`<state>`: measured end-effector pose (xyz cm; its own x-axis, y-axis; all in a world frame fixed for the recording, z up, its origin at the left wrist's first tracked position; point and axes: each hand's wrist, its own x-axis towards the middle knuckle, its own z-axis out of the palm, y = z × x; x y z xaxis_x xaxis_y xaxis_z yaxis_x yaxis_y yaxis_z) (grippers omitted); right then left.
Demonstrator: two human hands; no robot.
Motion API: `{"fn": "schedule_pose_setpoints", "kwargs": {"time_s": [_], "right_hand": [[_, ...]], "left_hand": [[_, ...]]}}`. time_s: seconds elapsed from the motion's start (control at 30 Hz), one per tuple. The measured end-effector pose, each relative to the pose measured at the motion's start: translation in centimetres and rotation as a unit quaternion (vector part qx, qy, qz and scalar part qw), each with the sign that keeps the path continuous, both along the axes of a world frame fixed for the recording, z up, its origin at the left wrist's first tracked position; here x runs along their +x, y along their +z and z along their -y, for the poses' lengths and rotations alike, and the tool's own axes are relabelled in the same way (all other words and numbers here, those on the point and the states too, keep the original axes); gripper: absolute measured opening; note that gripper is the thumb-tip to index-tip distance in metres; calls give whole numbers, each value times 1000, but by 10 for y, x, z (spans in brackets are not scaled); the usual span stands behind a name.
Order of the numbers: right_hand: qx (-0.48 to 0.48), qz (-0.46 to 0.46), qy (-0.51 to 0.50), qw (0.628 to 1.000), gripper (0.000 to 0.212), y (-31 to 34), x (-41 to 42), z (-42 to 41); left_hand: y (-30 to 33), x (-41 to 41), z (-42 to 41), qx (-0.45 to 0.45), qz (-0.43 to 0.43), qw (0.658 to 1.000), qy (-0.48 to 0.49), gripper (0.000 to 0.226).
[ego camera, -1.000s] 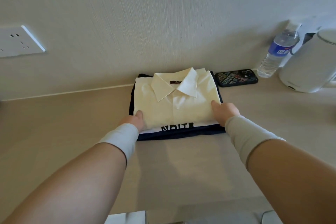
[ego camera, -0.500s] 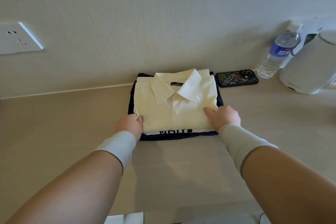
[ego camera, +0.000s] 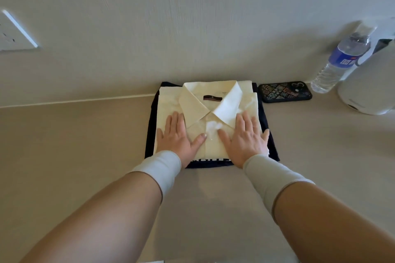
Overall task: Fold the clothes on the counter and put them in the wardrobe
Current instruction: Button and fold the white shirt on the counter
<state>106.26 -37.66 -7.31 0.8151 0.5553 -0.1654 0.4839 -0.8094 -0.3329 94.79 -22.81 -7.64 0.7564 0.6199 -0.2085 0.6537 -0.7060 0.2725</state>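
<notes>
Clothes sit stacked near the back of the counter (ego camera: 85, 156), and both palms are down on them! Left hand (ego camera: 178, 137) and right hand (ego camera: 245, 139) lie flat, fingers straight and spread, gripping nothing, pressing the folded cream shirt (ego camera: 213, 145), which tops a dark navy garment (ego camera: 271, 147). Folding looks finished; the carry to the wardrobe remains, with no wardrobe in view. Beyond, a phone (ego camera: 285, 92) and water bottle (ego camera: 339, 60) stand by the wall.

Folded shirt (ego camera: 205, 113) on top of folded garment (ego camera: 271, 145), stack on counter (ego camera: 64, 145) against wall (ego camera: 192, 17). Phone (ego camera: 285, 92) at 3 o'clock of stack; bottle (ego camera: 339, 57) and kettle (ego camera: 367, 96) farther at 3 o'clock. Socket (ego camera: 15, 34) on wall at 10 o'clock. Left hand (ego camera: 178, 136) and right hand (ego camera: 245, 136) flat on shirt.
</notes>
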Motion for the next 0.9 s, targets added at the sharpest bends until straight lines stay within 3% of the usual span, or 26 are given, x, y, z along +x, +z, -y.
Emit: {"fn": "schedule_pose_setpoints", "kwargs": {"time_s": [0.17,0.37,0.47,0.6,0.9], "right_hand": [[0,14,-10,1000,76,-10,7,7],[-70,-15,-89,994,75,-3,12,28],[-48,16,-100,994,68,15,6,24],[3,71,-49,996,63,42,-18,6],[65,73,63,993,59,98,-142,-72]], "left_hand": [[-4,-4,-5,12,-17,1000,10,83],[-4,-32,-23,9,-70,995,73,74],[7,-44,-27,27,-64,993,96,70],[29,-58,-26,38,-22,995,86,70],[81,-163,-55,46,49,995,70,66]]}}
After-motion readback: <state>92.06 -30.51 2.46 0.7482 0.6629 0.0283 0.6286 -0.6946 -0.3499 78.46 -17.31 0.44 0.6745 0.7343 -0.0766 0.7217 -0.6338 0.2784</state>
